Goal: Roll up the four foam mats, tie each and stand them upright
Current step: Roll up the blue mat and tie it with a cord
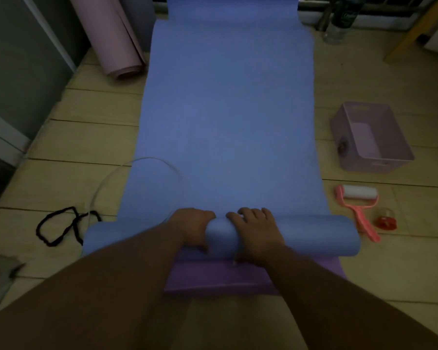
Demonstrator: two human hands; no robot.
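Progress stands early. Blue mat [225, 109] lies lengthwise on the pale plank floor [86, 137], its near end wound into a short roll [314, 236], the greater length still flat. Left hand [195, 228] grips the roll with curled fingers; right hand [256, 231] presses on it, fingers spread. Purple mat [213, 279] lies flat beneath, unrolled. Pink mat [111, 39] stands rolled by the wall; no tie visible. Fourth mat not seen. Black cord [58, 228] lies left; basket [344, 137] and lint roller [359, 198] right. Room dim.
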